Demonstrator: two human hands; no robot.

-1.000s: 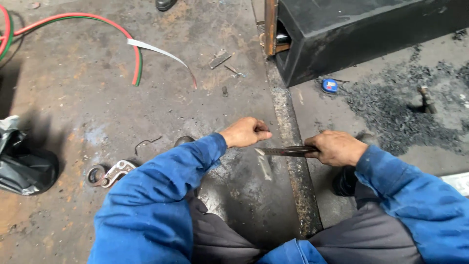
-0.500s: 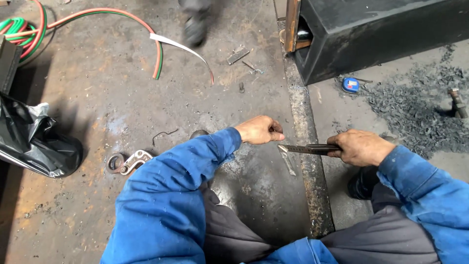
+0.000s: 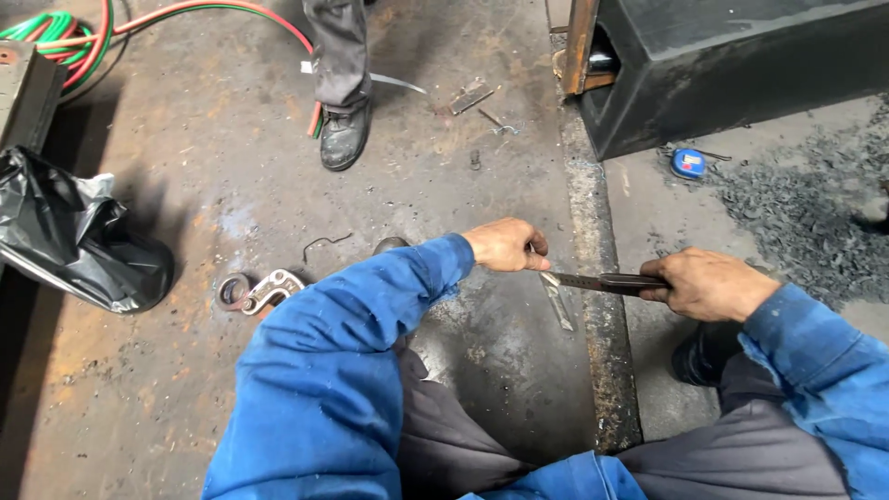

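The right hand is clenching around the dark handle of a flat metal tool, holding it level above the steel floor plate. The left hand is curling closed, fingertips pinching the tool's tip. Just below runs a raised rusty edge strip. Another person's boot is standing well apart, leaving open floor between.

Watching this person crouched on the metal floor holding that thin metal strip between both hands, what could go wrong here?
Both the left hand and right hand are bare on the metal strip, so an edge might cut a finger. Another person's boot stands beside the red and green hoses, a possible trip. The clamp lies close by the crouched worker's left side, easy to knock.
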